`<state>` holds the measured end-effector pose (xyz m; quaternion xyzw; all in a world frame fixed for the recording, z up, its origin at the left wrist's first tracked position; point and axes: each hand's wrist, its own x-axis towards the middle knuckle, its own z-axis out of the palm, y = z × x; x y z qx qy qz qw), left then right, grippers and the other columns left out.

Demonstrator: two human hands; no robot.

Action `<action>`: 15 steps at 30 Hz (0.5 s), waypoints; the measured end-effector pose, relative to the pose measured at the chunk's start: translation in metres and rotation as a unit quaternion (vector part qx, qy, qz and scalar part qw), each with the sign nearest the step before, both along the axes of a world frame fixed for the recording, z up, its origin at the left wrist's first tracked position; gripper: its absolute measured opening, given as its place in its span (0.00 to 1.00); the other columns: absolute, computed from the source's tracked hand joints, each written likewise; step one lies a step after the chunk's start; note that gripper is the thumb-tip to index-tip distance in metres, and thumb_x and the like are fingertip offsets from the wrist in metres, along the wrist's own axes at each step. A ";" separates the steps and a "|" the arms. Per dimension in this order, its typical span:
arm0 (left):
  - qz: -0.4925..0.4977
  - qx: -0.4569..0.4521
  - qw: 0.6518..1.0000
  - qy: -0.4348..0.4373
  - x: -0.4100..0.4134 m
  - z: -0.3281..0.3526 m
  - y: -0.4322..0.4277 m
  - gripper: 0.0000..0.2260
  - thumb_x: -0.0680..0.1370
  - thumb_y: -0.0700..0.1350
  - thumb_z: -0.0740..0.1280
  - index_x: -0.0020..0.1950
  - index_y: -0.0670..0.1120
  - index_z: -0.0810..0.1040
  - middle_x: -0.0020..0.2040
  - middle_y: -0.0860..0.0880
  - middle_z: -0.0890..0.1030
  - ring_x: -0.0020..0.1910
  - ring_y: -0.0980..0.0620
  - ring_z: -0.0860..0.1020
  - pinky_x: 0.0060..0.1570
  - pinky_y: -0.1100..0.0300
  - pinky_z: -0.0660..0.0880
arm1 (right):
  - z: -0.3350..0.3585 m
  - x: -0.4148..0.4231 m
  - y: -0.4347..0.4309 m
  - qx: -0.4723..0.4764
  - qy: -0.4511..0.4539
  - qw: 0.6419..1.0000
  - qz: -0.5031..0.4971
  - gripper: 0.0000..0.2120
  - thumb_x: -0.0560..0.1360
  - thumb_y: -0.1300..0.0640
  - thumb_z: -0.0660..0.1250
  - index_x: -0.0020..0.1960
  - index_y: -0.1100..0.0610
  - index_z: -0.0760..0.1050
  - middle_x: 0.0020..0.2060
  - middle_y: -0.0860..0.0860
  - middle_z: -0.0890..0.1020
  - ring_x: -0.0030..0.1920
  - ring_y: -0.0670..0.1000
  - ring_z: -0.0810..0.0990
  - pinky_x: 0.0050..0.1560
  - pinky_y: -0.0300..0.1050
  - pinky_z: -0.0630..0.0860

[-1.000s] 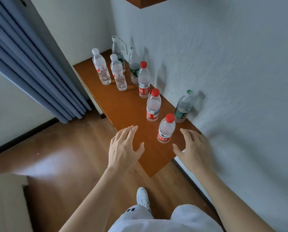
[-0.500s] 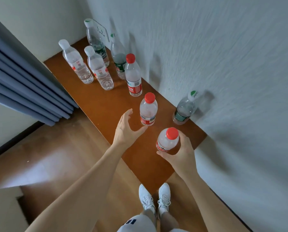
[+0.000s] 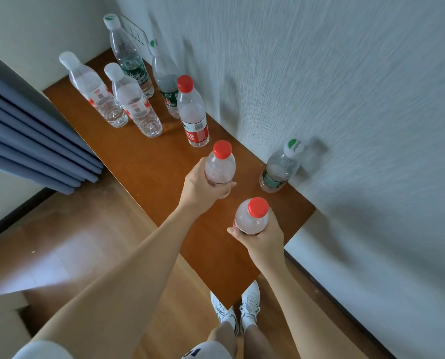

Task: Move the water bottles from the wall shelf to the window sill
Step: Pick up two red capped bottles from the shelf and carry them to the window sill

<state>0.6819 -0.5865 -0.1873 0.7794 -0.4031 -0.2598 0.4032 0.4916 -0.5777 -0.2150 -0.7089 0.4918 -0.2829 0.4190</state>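
Note:
A brown wall shelf (image 3: 149,161) runs along the white wall and carries several clear water bottles. My left hand (image 3: 200,185) is wrapped around a red-capped bottle (image 3: 220,164) near the shelf's middle. My right hand (image 3: 261,237) grips another red-capped bottle (image 3: 252,217) at the near end. A third red-capped bottle (image 3: 193,112) stands further back. A green-label bottle (image 3: 279,168) stands against the wall at the right. Two white-capped bottles (image 3: 136,104) and two tall green-label bottles (image 3: 129,57) stand at the far end. The window sill is not in view.
A blue-grey curtain (image 3: 32,141) hangs at the left, close to the shelf's far end. A wall socket (image 3: 137,33) sits behind the far bottles. Wooden floor (image 3: 68,242) lies below, with my white shoes (image 3: 237,307) next to the shelf's near corner.
My left hand has reached forward and closed on the middle red-capped bottle. My right hand still holds the nearest bottle. The view has moved closer to the shelf.

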 end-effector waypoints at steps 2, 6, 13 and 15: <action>0.016 -0.003 1.000 0.011 -0.001 0.008 0.002 0.32 0.68 0.54 0.78 0.67 0.51 0.70 0.57 0.55 0.77 0.54 0.55 0.76 0.45 0.72 0.72 | 0.005 0.001 -0.004 -0.002 0.001 1.000 -0.005 0.33 0.62 0.41 0.78 0.62 0.48 0.70 0.50 0.42 0.79 0.48 0.40 0.79 0.51 0.25 0.76; 0.066 -0.025 0.997 0.037 -0.003 0.028 0.016 0.28 0.68 0.52 0.78 0.64 0.52 0.71 0.54 0.54 0.77 0.52 0.54 0.77 0.43 0.72 0.72 | 0.025 0.003 -0.012 -0.033 -0.002 0.999 -0.001 0.35 0.62 0.44 0.80 0.63 0.57 0.73 0.50 0.50 0.83 0.48 0.39 0.78 0.49 0.19 0.70; 0.107 -0.134 0.981 0.084 -0.019 0.092 0.051 0.26 0.70 0.47 0.78 0.61 0.60 0.68 0.53 0.54 0.78 0.53 0.54 0.79 0.41 0.72 0.76 | 0.092 0.008 -0.026 -0.007 -0.047 0.999 0.025 0.32 0.65 0.47 0.81 0.63 0.48 0.70 0.51 0.39 0.79 0.51 0.36 0.79 0.46 0.21 0.73; 0.111 -0.160 0.978 0.079 -0.024 0.109 0.060 0.27 0.70 0.46 0.78 0.60 0.64 0.67 0.54 0.54 0.78 0.53 0.56 0.79 0.42 0.73 0.76 | 0.109 0.012 -0.030 -0.008 -0.057 0.998 0.029 0.30 0.65 0.45 0.80 0.61 0.44 0.69 0.51 0.38 0.78 0.52 0.37 0.79 0.47 0.24 0.75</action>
